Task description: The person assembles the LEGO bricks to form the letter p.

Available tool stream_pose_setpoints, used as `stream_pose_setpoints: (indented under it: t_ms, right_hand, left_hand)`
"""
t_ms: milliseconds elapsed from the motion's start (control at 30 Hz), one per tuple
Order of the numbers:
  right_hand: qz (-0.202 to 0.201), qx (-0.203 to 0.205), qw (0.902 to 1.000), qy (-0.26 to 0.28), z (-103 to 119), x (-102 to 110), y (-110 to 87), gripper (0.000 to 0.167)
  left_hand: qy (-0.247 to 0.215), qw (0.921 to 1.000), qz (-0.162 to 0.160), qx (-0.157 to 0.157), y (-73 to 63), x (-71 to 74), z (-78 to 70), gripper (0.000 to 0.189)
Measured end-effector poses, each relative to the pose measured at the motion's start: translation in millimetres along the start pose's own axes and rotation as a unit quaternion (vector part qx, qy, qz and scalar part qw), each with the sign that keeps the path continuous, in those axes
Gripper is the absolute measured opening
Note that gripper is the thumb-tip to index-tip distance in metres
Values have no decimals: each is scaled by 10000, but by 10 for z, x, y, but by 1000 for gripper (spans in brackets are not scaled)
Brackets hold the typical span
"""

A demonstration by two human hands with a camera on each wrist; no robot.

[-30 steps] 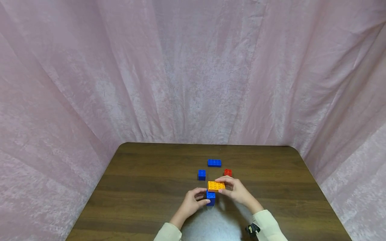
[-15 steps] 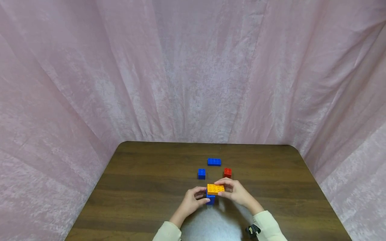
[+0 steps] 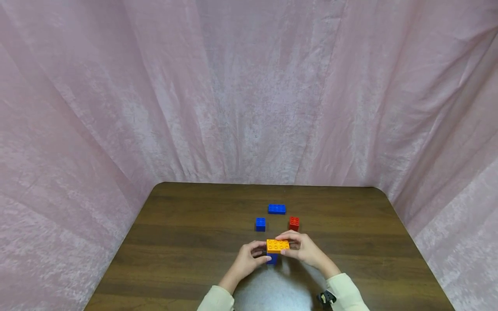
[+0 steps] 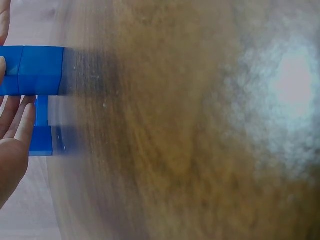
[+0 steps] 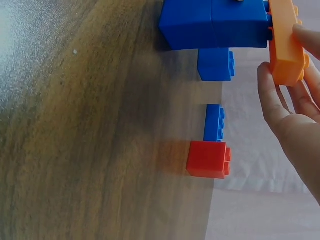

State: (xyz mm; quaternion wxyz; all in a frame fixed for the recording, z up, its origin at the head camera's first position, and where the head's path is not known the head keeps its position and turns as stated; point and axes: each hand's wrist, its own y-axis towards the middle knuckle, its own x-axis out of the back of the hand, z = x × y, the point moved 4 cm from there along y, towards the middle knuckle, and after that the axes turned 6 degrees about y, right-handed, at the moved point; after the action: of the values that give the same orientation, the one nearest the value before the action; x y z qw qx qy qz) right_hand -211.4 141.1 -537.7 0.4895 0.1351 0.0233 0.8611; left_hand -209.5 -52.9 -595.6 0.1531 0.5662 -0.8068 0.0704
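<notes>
Near the front of the table stands a stack of two square blue bricks (image 5: 215, 25). My left hand (image 3: 245, 261) holds this stack from the left, thumb in front and fingers behind. On top lies an orange eight-stud brick (image 3: 278, 245), which juts out to the right past the blue ones. My right hand (image 3: 307, 250) pinches its right end between thumb and fingers. In the right wrist view, a narrow gap with blue studs shows between the orange brick and the upper blue brick. Seen from the left wrist, the blue stack (image 4: 42, 70) stands upright on the tabletop.
Beyond the hands, a small blue brick (image 3: 260, 224) sits at the left and a red brick (image 3: 294, 223) at the right. Farther back lies a long blue brick (image 3: 277, 209). The brown wooden table (image 3: 186, 242) is bordered by pink curtains (image 3: 253, 108).
My right hand has brought the orange brick toward me and down onto the blue stack, and its left end now covers the stack's top. The left hand keeps its place.
</notes>
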Motion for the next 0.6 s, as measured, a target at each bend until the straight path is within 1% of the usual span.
stream_pose_setpoints:
  t_ms: [167, 300, 367, 433, 533, 600]
  right_hand:
    - [-118, 74, 9999, -13, 4, -23, -5, 38]
    - [-313, 197, 9993, 9, -1, -47, 0, 38]
    - [-421, 236, 9988, -21, -18, -57, 7, 37]
    - [-505, 217, 9985, -64, -39, -66, 15, 37]
    - [-572, 93, 9983, -109, -78, -75, 20, 37]
    - [-594, 41, 9981, -133, -92, -75, 22, 36]
  left_hand:
    - [20, 10000, 5, 33, 8, 0, 2, 36]
    - [91, 9999, -64, -33, 4, -1, -29, 36]
    - [90, 9999, -97, -79, -7, 2, -77, 35]
    - [85, 9998, -104, -150, -32, 15, -169, 34]
    - [27, 9998, -64, -163, -66, 35, -284, 33]
    - [36, 9998, -50, -165, -78, 41, -323, 33]
